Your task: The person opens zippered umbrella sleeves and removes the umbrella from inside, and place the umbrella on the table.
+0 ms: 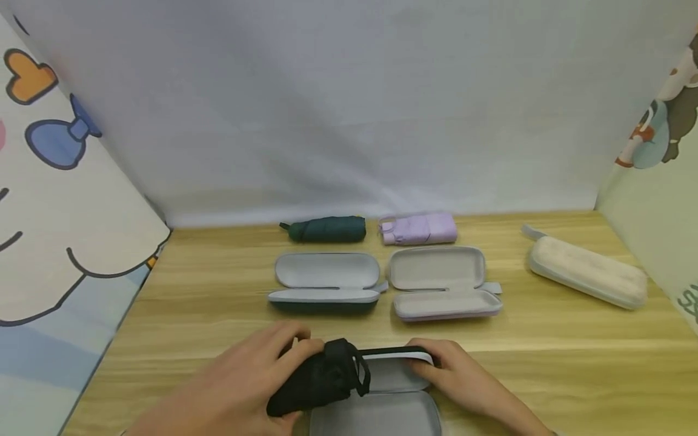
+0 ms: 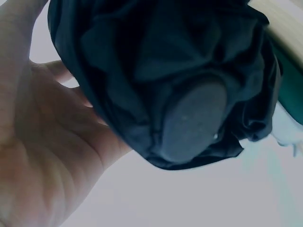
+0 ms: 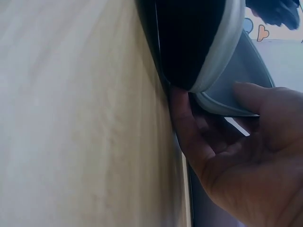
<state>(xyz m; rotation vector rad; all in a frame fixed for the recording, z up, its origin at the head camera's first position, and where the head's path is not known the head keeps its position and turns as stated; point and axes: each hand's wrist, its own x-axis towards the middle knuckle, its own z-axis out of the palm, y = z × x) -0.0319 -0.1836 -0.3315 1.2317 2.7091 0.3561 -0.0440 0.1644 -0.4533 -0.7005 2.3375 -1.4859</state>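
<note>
My left hand [image 1: 245, 375] grips a folded black umbrella [image 1: 316, 381] with a wrist loop, held at a tilt over the left part of a grey-lined black case [image 1: 382, 415]. The umbrella's round end [image 2: 194, 118] fills much of the left wrist view, beside my palm [image 2: 52, 127]. With the thumb inside and the other fingers behind, my right hand [image 1: 452, 369] pinches the far right edge of that case. In the right wrist view the case's rim [image 3: 220, 52] stands above my right fingers [image 3: 187, 118]. The case's near edge falls outside the head view.
Behind the hands lie a dark green case [image 1: 322, 306] and a lilac case [image 1: 447, 309], both with lids up. Farther back are a folded green umbrella [image 1: 329, 229] and a purple one [image 1: 420, 229]. A closed cream case [image 1: 589, 272] lies at right, before the white curtain [image 1: 354, 121].
</note>
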